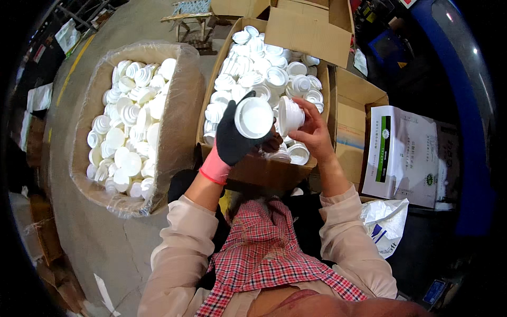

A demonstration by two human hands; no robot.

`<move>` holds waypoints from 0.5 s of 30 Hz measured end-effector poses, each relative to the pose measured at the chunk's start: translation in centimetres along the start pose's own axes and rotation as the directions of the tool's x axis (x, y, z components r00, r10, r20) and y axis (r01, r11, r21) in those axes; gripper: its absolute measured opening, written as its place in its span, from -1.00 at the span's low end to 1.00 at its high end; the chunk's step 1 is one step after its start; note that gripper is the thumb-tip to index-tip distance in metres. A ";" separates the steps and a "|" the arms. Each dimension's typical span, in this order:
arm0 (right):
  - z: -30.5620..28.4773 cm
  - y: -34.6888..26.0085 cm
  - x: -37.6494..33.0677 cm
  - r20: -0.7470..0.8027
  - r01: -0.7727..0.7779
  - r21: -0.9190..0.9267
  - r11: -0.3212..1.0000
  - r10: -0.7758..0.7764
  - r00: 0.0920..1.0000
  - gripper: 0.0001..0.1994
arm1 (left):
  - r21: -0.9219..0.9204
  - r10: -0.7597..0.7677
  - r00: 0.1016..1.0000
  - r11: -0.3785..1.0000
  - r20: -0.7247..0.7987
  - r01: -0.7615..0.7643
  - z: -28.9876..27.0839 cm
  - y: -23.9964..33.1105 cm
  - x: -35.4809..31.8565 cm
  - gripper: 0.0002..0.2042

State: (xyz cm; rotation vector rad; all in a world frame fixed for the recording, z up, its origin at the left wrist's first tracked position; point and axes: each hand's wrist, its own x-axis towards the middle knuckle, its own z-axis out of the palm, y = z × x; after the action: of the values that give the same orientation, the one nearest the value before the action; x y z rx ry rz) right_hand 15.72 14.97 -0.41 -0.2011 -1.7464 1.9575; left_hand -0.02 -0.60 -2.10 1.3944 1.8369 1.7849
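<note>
My left hand (232, 138), in a black glove with a pink cuff, holds a round white plastic cap (254, 117) with its hollow side facing up. Bare, my right hand (316, 129) grips a second white plastic cap (290, 115) by its edge, turned on its side with a stepped rim showing. The two caps are close beside each other, above the near part of an open cardboard box (331, 100). A heap of similar white caps (251, 79) fills that box. Some fingertips of my left hand are partly hidden behind its cap.
Left of the box stands a plastic-lined carton (185, 95) full of white caps and discs (127, 127). On the right are another cardboard box (351, 127), a printed white sack (406, 156) and a crumpled white bag (388, 222). A small wooden stool (194, 20) stands beyond.
</note>
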 end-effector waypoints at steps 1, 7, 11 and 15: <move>0.7 -0.1 -0.1 0.013 0.045 -0.049 0.998 -0.044 0.999 -0.30 | -0.041 -0.051 0.998 0.998 0.025 0.052 0.2 0.5 -0.2 -0.24; 4.6 -0.3 -0.7 -0.142 -0.044 -0.573 0.818 -0.046 0.989 -0.36 | -0.272 -0.159 0.979 0.944 0.126 0.189 1.0 1.0 -1.0 -0.17; 5.0 -1.9 -0.2 0.097 0.094 -0.674 0.732 -0.039 0.995 -0.32 | -0.484 -0.196 0.974 0.845 0.118 0.229 0.8 1.3 -1.5 -0.18; 5.0 -2.0 -0.2 0.096 0.162 -0.718 0.677 -0.135 0.986 -0.30 | -0.276 -0.128 0.984 0.948 0.122 0.157 0.3 0.8 -1.5 -0.23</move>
State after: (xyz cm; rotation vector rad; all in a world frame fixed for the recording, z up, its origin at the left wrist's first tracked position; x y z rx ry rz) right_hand 14.27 10.57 2.32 -0.2790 -2.4012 1.0542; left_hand 1.30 -1.65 -2.11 1.1895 1.5147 1.7836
